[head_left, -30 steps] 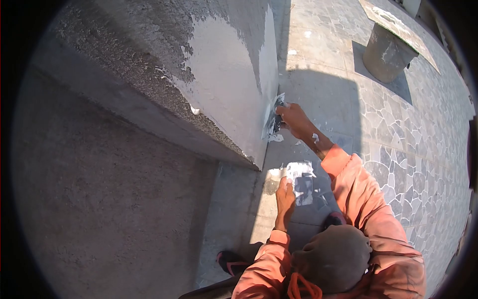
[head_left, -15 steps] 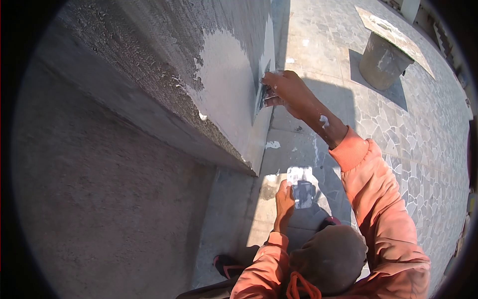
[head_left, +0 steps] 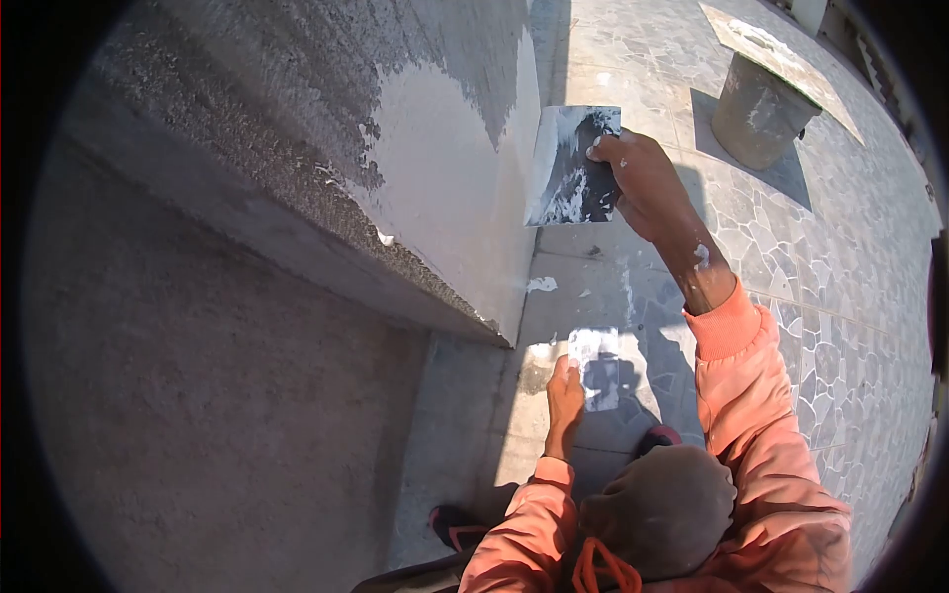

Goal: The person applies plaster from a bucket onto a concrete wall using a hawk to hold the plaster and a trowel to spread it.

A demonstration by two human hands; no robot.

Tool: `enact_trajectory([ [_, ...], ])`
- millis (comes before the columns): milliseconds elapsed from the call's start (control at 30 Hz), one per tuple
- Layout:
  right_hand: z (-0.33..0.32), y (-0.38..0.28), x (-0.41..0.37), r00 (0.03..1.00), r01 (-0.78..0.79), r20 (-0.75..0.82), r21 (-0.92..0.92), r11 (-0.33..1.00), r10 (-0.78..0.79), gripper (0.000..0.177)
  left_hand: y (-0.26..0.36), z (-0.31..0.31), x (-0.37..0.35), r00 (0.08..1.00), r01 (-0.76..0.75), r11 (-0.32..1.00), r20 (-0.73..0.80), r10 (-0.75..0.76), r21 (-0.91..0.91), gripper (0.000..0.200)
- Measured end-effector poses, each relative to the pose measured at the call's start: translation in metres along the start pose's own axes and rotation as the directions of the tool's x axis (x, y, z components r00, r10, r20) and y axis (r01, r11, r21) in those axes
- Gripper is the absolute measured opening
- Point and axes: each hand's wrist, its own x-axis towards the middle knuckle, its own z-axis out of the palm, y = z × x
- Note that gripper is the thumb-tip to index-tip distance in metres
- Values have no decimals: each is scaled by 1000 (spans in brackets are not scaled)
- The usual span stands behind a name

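Up by the edge of the wall, my right hand (head_left: 647, 183) grips a wide metal putty blade (head_left: 575, 168), its face streaked with white paste. The blade's left edge is close to the wall; whether it touches is unclear. White paste (head_left: 445, 148) coats part of the rough grey wall (head_left: 287, 89). Lower down, my left hand (head_left: 564, 397) holds a smaller flat plate (head_left: 595, 371) smeared with white, thumb on its left edge. A small white lump (head_left: 386, 238) clings to the wall's lower edge.
A grey bucket (head_left: 756, 117) stands at the upper right with a paste-marked board (head_left: 781, 54) on top. White splashes (head_left: 542, 284) mark the paved floor (head_left: 840, 296). Below the wall's overhanging edge is a darker, shaded surface (head_left: 217, 395).
My right hand has moved right, off the coated wall, and the blade has turned so its broad face shows. My left hand and its plate have hardly moved.
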Motion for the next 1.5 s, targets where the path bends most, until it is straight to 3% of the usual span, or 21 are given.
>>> enact_trajectory([
  [100,-25,99,36,981,-189,-44,-63,980,186,13,-32,0,0,996,85,993,27,-83,-80,29],
  [200,-33,184,60,943,-323,-121,-113,940,310,20,-8,-1,-10,999,36,998,38,-39,59,29],
  [233,-31,199,62,941,-334,-100,-125,934,323,21,-5,-1,-12,998,43,999,49,-45,31,29],
  [433,-13,210,60,938,-340,-1,-183,922,346,28,14,-6,-18,980,178,982,81,-182,59,30],
  [500,-7,210,64,938,-328,63,-165,930,341,30,15,-6,-18,990,127,991,61,-129,44,30],
  [633,4,192,65,960,-253,51,-258,932,275,30,10,-6,-16,997,57,997,39,-59,44,29],
  [733,14,157,54,979,-161,74,-280,946,189,27,8,-7,-13,981,170,981,77,-178,98,29],
  [933,37,82,12,992,77,119,-416,906,-30,27,9,0,-14,999,9,990,50,-16,141,30],
  [1100,59,37,-51,963,254,206,-485,837,-173,35,3,3,-15,996,-7,996,86,0,91,30],
  [1200,72,39,-81,896,439,275,-436,786,-348,49,-8,7,-14,994,-42,998,99,37,53,30],
  [1300,83,40,-102,803,593,365,-567,572,-471,54,-16,8,-13,992,-66,997,106,63,30,30],
  [1400,94,28,-131,772,626,367,-578,523,-519,52,-18,9,-10,992,-81,995,105,75,54,30],
  [1500,102,9,-146,729,684,392,-459,567,-562,52,-22,6,-9,990,-113,989,97,104,92,30],
])
